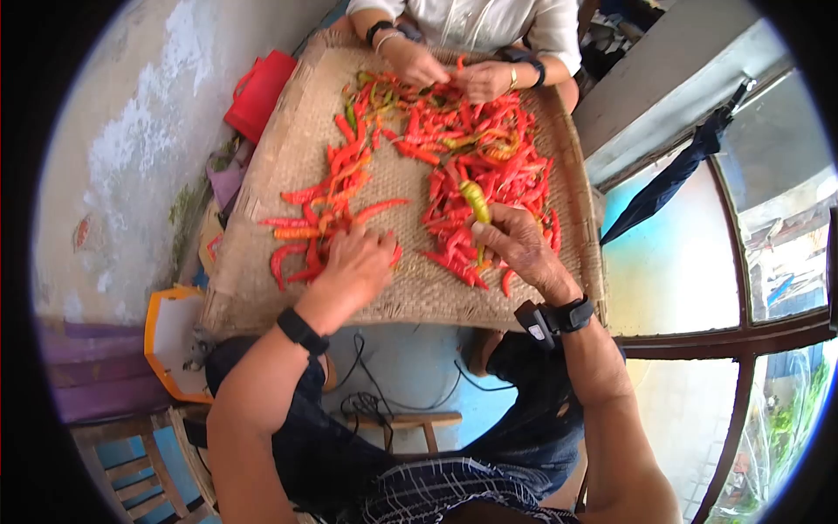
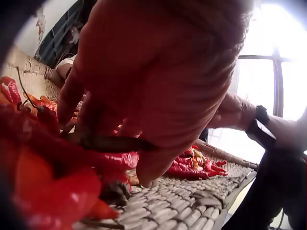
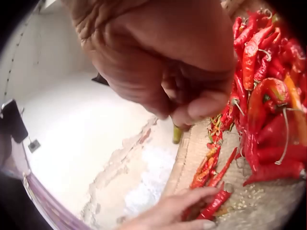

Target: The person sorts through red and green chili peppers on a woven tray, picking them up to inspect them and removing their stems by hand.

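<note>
My right hand (image 1: 524, 249) pinches a yellow-green chili pepper (image 1: 475, 202) between thumb and fingers, upright above the large red heap. In the right wrist view my right hand (image 3: 168, 57) hides most of it; only its greenish end (image 3: 177, 135) peeks out below. At the near left, my left hand (image 1: 353, 266) reaches down into a smaller group of chilies. Between its thumb and index finger lies a red chili pepper (image 3: 216, 203), seen in the right wrist view. The left wrist view has the left hand (image 2: 158, 72) close over red chilies (image 2: 67, 196).
A woven tray (image 1: 262, 244) bears the large heap of red chilies (image 1: 515, 166) at right. Across it, another person's hands (image 1: 484, 80) handle chilies. A red bag (image 1: 260, 94) stands by the left wall; a folded umbrella (image 1: 663, 192) hangs at right. Cables (image 1: 375, 406) lie on the floor.
</note>
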The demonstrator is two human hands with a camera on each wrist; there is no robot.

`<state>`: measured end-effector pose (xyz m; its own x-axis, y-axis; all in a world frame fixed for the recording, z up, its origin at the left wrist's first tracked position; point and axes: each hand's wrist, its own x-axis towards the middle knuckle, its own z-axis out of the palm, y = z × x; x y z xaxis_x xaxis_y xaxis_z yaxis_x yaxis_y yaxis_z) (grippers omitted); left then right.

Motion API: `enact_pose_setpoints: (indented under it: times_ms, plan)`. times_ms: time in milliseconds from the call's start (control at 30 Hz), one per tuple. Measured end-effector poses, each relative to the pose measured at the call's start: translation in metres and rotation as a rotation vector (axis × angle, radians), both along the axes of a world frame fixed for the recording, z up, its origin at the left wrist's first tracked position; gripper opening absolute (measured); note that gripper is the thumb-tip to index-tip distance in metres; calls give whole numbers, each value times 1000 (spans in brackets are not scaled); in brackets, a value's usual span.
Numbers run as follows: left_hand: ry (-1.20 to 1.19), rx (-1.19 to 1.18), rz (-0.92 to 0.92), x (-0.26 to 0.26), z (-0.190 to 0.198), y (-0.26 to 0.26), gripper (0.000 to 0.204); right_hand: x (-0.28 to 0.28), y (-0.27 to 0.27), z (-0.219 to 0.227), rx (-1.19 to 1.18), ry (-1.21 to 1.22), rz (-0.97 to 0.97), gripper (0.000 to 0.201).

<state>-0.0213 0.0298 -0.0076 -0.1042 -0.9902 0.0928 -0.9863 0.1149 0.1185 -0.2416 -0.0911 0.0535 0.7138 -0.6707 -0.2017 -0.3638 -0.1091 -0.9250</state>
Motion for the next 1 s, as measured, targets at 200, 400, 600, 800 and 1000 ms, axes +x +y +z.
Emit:
enact_pose_setpoints:
  times_ms: [200,400,600,800,1000]
  plan:
    - [-26,35,-75,-9,-6,-1,27,-9,-18,-17,252,-316,-403,55]
    - [-3,45,-91,-12,-3,-2,24,6,19,-33,-108,-12,161,32]
    - [171,-28,0,-5,8,-11,26,11,35,-45,-422,-6,354,24]
    - [897,-14,127,3,26,-23,37,15,30,-47,-413,-31,242,23]
    - [1574,129,64,-4,25,-22,36,21,37,-33,-81,-81,37,24]
